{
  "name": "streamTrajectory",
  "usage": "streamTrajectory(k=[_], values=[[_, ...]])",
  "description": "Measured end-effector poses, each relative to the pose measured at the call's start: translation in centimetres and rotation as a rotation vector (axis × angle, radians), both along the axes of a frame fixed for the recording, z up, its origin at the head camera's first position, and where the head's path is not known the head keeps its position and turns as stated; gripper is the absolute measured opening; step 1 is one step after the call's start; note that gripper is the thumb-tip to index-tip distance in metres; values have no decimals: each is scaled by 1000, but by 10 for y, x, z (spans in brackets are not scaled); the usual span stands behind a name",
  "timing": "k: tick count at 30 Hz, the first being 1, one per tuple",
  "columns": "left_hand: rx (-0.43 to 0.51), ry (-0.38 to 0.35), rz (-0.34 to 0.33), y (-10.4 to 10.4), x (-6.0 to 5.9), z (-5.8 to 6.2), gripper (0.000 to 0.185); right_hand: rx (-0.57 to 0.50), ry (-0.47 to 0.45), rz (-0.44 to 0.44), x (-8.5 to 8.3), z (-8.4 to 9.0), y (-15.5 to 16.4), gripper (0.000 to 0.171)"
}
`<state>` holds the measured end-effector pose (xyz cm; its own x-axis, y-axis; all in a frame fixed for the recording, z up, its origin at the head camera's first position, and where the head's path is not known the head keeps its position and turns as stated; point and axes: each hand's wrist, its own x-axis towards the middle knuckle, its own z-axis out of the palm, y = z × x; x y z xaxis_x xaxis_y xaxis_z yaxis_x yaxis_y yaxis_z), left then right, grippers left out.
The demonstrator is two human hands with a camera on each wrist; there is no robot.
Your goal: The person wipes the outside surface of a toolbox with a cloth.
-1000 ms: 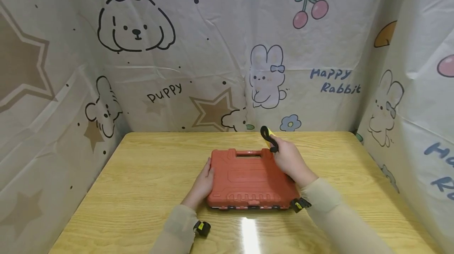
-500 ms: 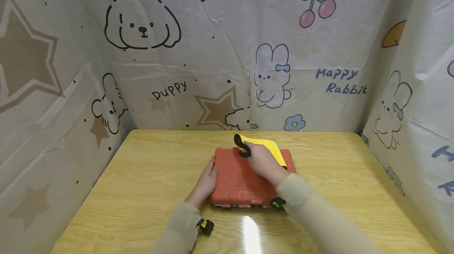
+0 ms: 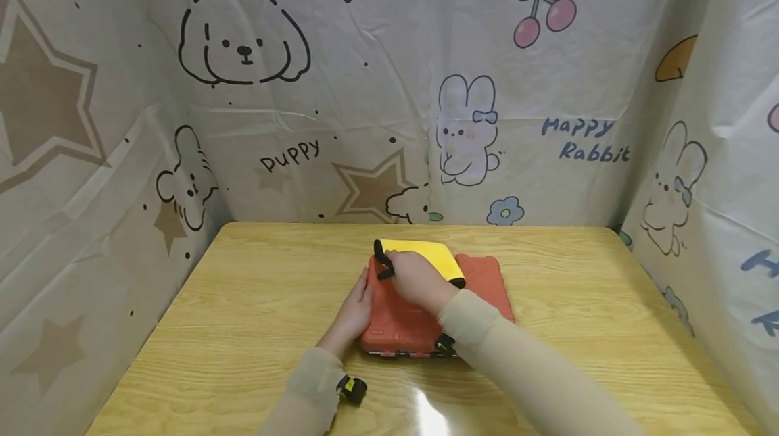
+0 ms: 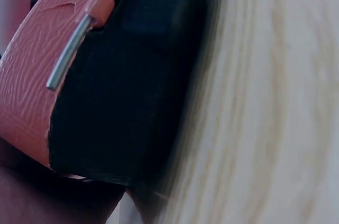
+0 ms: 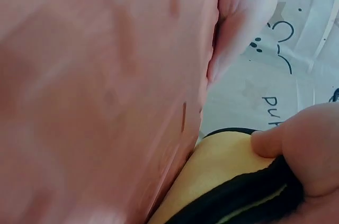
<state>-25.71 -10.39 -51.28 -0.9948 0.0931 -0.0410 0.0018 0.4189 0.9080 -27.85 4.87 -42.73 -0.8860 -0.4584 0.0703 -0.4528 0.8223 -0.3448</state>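
Note:
A red plastic carrying case (image 3: 487, 280) lies flat on the table. My right hand (image 3: 420, 277) grips a folded yellow cloth with black edging (image 3: 435, 257) over the case's back left part. In the right wrist view the cloth (image 5: 217, 160) touches the red surface, a thumb pressed on it. Along the case's left side rests my left hand (image 3: 349, 311), its fingers fairly straight against the edge. Close up in the left wrist view are the red lid (image 4: 32, 86), the dark lower half (image 4: 116, 107) and a metal pin (image 4: 68, 54). The right arm and cloth hide part of the lid.
The case stands on a light wooden table (image 3: 255, 287). A printed cloth wall (image 3: 365, 98) with cartoon animals rises at the table's back and sides. Black straps with small devices (image 3: 353, 389) sit at the wrists.
My right hand has moved left across the case with the yellow cloth, from its right side to its back left part. The left hand keeps its place on the case's side.

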Motion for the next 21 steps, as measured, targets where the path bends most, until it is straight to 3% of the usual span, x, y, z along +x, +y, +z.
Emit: streamTrajectory(k=[8, 16, 21], values=[[0, 30, -10, 0, 3, 0, 55, 136, 64, 33, -1, -6, -15, 17], [0, 70, -21, 1, 5, 2, 57, 297, 96, 58, 6, -5, -22, 27], [-4, 84, -21, 0, 6, 2, 56, 342, 101, 78, 11, -3, -24, 31]])
